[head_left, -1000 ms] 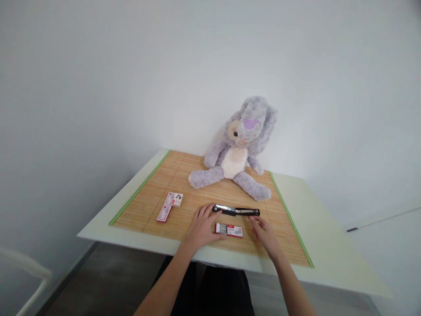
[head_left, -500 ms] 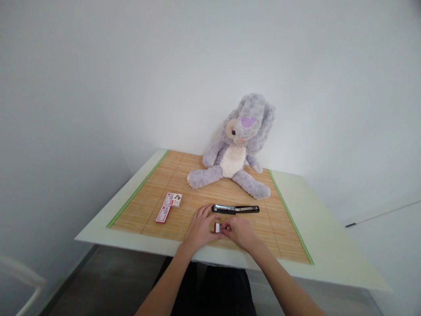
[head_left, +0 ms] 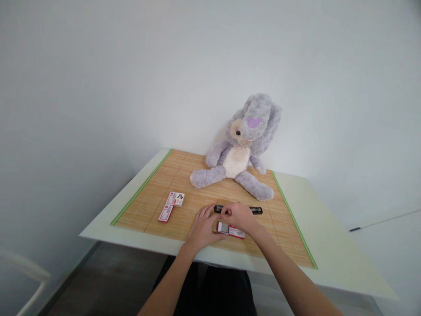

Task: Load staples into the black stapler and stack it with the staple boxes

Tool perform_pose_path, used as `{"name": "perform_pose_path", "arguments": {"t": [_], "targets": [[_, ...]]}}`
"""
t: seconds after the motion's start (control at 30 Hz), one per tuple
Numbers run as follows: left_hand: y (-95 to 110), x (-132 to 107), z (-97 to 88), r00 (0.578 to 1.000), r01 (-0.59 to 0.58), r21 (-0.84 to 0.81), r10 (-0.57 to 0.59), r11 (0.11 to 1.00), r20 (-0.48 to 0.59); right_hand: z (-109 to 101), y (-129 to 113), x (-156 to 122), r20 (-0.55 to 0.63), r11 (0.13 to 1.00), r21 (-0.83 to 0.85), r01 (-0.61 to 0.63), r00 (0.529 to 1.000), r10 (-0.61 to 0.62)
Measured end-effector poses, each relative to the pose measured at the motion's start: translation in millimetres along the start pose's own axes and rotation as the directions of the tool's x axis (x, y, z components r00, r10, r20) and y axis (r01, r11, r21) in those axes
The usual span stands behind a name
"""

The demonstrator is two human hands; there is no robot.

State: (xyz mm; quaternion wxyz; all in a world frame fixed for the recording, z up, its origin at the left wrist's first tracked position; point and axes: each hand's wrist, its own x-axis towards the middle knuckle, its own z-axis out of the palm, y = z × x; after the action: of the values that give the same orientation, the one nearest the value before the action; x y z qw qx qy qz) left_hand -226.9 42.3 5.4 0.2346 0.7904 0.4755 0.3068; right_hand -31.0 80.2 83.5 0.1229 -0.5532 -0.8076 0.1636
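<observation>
An opened red-and-white staple box (head_left: 237,232) lies on the mat near the front edge, with grey staples (head_left: 225,228) showing at its left end. My left hand (head_left: 203,227) curves around that end, thumb along the near side and forefinger at the far side. Just above the box, my right hand (head_left: 240,216) is closed with thumb and forefinger pinched; whatever sits between the fingertips is too small to make out. Behind it lies a black stapler (head_left: 256,210), opened out flat, its middle hidden by my right hand.
Two more staple boxes lie to the left, one white-ended (head_left: 178,199) and one red-sided (head_left: 166,213). A grey plush rabbit (head_left: 237,161) sits at the back against the wall. The bamboo mat (head_left: 197,197) has green edges and covers much of the white table (head_left: 332,245).
My right hand has lifted off the staple box and moved up toward the stapler, uncovering the box's right part and hiding the stapler's middle. My left hand stays by the box. The view shifted slightly.
</observation>
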Motion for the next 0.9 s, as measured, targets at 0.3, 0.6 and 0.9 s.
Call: {"name": "perform_pose_path", "arguments": {"t": [0.3, 0.6, 0.9], "targets": [[-1.2, -1.3, 0.1, 1.000, 0.001, -0.008, -0.001, 1.000, -0.013, 11.8, 14.7, 25.2, -0.194, 0.978, 0.207, 0.027, 0.981, 0.014], [-0.4, -1.7, -1.0, 1.000, -0.002, -0.014, 0.002, 1.000, -0.015, 28.4, 26.7, 25.5, -0.259, 0.940, 0.336, 0.052, 0.965, 0.039], [-2.1, -0.6, 0.2, 1.000, -0.010, -0.011, 0.010, 1.000, -0.020, 38.5, 34.2, 20.6, -0.286, 0.919, 0.383, 0.094, 0.958, 0.021]]}}
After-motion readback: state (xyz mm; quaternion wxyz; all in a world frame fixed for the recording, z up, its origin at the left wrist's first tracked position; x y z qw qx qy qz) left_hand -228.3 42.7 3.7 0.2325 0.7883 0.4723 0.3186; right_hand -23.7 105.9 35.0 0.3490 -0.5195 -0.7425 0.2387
